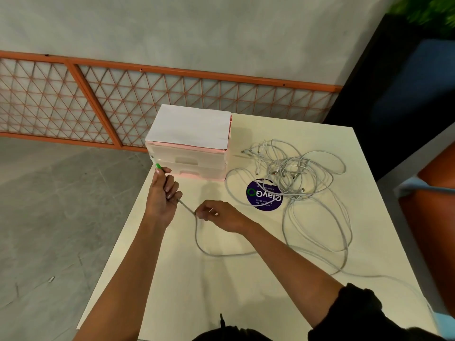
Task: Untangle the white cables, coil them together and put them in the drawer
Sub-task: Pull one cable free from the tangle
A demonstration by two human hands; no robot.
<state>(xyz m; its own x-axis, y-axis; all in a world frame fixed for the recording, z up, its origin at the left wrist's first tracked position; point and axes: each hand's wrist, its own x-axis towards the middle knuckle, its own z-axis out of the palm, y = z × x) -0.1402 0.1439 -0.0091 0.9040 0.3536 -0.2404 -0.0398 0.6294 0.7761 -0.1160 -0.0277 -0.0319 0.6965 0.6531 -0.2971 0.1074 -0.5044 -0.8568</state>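
The step in hand looks like the untangling: one cable (216,254) is being drawn clear of the rest. The left grip (161,193), over the table's (172,291) left edge, is closed round that cable's end, with a green-tipped plug (157,165) poking out above the fist. The right grip (216,216) pinches the same cable just beside it, and the short stretch between them is taut. From there the cable sags in a loop toward the near edge and runs back to the heap of white cables (290,173) on the far right part of the table.

Next, I judge, the right grip must slide along the cable and feed it free of the heap without tightening any knot.

Counted: two grips, one drawer unit (189,161) at the far left corner showing at least two closed drawer fronts, one sheet of paper (189,126) on top, and one round purple sticker (264,196). The cables in the heap are several, too tangled to number
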